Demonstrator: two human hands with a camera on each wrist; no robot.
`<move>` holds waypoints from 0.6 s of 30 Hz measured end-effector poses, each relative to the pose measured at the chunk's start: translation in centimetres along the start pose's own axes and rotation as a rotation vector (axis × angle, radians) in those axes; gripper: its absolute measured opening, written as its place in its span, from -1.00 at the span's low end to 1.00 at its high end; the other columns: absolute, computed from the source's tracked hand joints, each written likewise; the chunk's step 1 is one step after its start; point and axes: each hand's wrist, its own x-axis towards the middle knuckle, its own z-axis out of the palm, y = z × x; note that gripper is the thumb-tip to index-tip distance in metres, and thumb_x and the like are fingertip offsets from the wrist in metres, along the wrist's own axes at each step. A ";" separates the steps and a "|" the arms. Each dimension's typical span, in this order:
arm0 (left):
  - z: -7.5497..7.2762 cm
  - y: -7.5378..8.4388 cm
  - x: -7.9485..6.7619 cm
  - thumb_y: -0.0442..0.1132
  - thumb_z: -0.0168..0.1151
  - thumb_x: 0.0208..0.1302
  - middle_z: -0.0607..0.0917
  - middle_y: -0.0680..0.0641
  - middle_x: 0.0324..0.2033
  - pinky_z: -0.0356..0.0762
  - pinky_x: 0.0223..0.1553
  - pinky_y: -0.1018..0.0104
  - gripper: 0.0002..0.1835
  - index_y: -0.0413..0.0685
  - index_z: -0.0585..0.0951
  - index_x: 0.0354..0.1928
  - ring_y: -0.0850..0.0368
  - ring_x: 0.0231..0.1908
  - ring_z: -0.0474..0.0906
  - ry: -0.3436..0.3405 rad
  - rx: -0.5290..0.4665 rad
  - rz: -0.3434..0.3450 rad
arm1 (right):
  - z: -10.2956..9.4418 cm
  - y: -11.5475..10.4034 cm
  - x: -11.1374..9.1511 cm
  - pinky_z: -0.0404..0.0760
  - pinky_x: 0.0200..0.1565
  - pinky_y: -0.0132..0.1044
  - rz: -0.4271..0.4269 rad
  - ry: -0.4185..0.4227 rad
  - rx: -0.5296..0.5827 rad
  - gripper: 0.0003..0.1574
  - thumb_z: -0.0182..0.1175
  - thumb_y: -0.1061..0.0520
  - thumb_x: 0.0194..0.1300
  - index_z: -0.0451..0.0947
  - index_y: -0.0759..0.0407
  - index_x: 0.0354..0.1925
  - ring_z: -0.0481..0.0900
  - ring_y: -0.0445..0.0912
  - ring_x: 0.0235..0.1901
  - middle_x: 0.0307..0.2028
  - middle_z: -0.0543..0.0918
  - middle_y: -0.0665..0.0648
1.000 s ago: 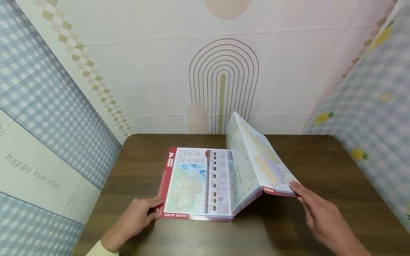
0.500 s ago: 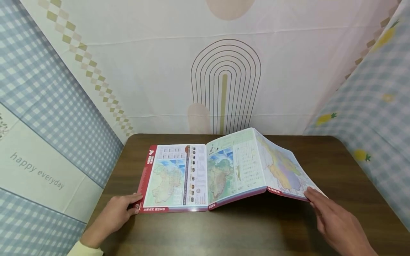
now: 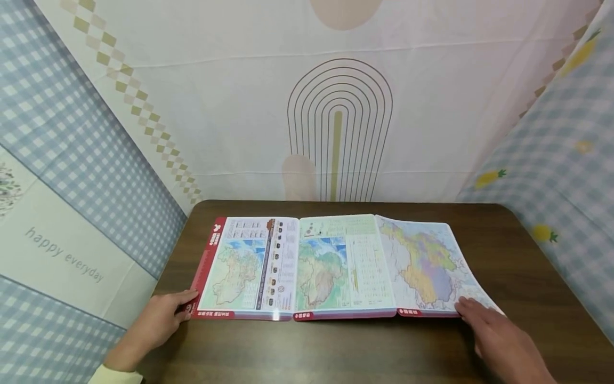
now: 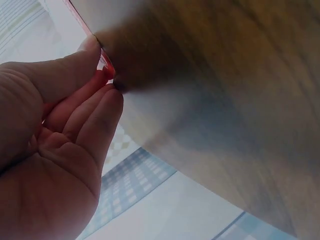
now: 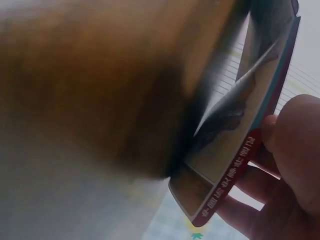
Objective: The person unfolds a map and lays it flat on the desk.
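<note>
A folding map (image 3: 345, 272) lies spread out on the brown table, three panels side by side, with a red strip down its left edge. The middle panel rests nearly flat, while the right panel (image 3: 422, 261) looks slightly raised at its near edge. My left hand (image 3: 158, 322) pinches the near left corner between thumb and fingers; in the left wrist view, that hand (image 4: 65, 105) has the red corner at its fingertips. At the near right corner, my right hand (image 3: 503, 341) holds the panel edge. The right wrist view has the thumb and fingers of that hand (image 5: 285, 165) on either side of it.
The wooden table (image 3: 297, 352) ends at a white patterned cloth (image 3: 240, 117) behind it. Blue checked cloths hang at the left (image 3: 91, 106) and right (image 3: 566, 176), the right one with yellow pineapples.
The folded-up middle and right panels have come down and opened out to the right. My left hand has slid left with the left panel, and my right hand has moved right and lower.
</note>
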 end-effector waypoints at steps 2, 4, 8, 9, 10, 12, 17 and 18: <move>0.0 -0.1 0.0 -0.40 0.62 0.04 0.80 -0.33 0.05 0.73 -0.03 -0.10 -0.43 -0.23 0.75 0.17 -0.24 0.03 0.78 -0.006 0.003 -0.003 | 0.1 -0.1 -0.1 0.71 -0.06 0.17 0.032 -0.089 0.000 -0.19 0.52 0.41 -0.08 0.64 0.22 0.23 0.71 0.21 0.12 0.18 0.74 0.24; 0.0 0.0 0.0 -0.40 0.61 0.07 0.79 -0.34 0.07 0.72 -0.01 -0.11 -0.43 -0.24 0.73 0.19 -0.25 0.05 0.77 -0.023 0.005 -0.012 | 0.3 -0.1 -0.2 0.73 -0.06 0.15 0.043 -0.143 -0.011 -0.21 0.54 0.39 -0.03 0.65 0.21 0.24 0.70 0.21 0.16 0.20 0.73 0.24; -0.2 0.0 0.1 -0.38 0.57 0.14 0.77 -0.33 0.12 0.70 0.05 -0.14 -0.45 -0.27 0.71 0.22 -0.28 0.11 0.74 -0.070 0.003 -0.024 | 0.6 -0.2 -0.4 0.74 -0.18 0.08 0.035 -0.148 -0.014 -0.21 0.58 0.36 -0.04 0.67 0.18 0.22 0.71 0.19 0.16 0.21 0.73 0.21; -0.3 0.1 0.1 -0.35 0.57 0.16 0.76 -0.33 0.14 0.69 0.06 -0.15 -0.45 -0.27 0.71 0.22 -0.28 0.13 0.74 -0.085 0.001 -0.022 | 0.6 -0.2 -0.4 0.74 -0.22 0.06 0.028 -0.135 -0.012 -0.24 0.58 0.34 -0.02 0.68 0.17 0.21 0.72 0.18 0.14 0.20 0.73 0.20; -0.3 0.2 0.1 -0.31 0.56 0.18 0.76 -0.33 0.15 0.68 0.08 -0.17 -0.46 -0.28 0.70 0.23 -0.29 0.14 0.73 -0.099 -0.002 -0.016 | 0.6 -0.2 -0.4 0.74 -0.25 0.05 0.018 -0.116 -0.009 -0.27 0.58 0.32 0.01 0.69 0.16 0.20 0.73 0.17 0.12 0.19 0.74 0.20; -0.5 0.4 0.1 -0.21 0.55 0.22 0.75 -0.35 0.16 0.66 0.11 -0.20 -0.45 -0.29 0.70 0.23 -0.33 0.15 0.71 -0.129 -0.002 0.000 | 0.7 -0.2 -0.4 0.74 -0.28 0.03 -0.028 -0.059 -0.013 -0.53 0.48 0.16 0.28 0.71 0.14 0.16 0.75 0.15 0.07 0.15 0.76 0.18; -1.3 1.7 0.6 -0.03 0.52 0.28 0.70 -0.41 0.20 0.55 0.20 -0.38 -0.37 -0.30 0.65 0.27 -0.52 0.23 0.60 -0.110 0.002 0.010 | 0.2 0.0 0.9 0.76 -0.22 0.05 -0.161 0.066 -0.029 -0.24 -0.24 -0.31 0.71 0.72 0.12 0.13 0.78 0.11 -0.07 0.08 0.77 0.17; -1.6 2.3 0.7 0.00 0.50 0.29 0.67 -0.44 0.24 0.50 0.23 -0.43 -0.32 -0.29 0.62 0.31 -0.56 0.27 0.54 -0.090 0.002 0.002 | -0.1 -0.1 1.4 0.76 -0.19 0.07 -0.157 0.060 -0.033 -0.21 -0.23 -0.37 0.69 0.72 0.11 0.14 0.78 0.11 -0.08 0.08 0.77 0.17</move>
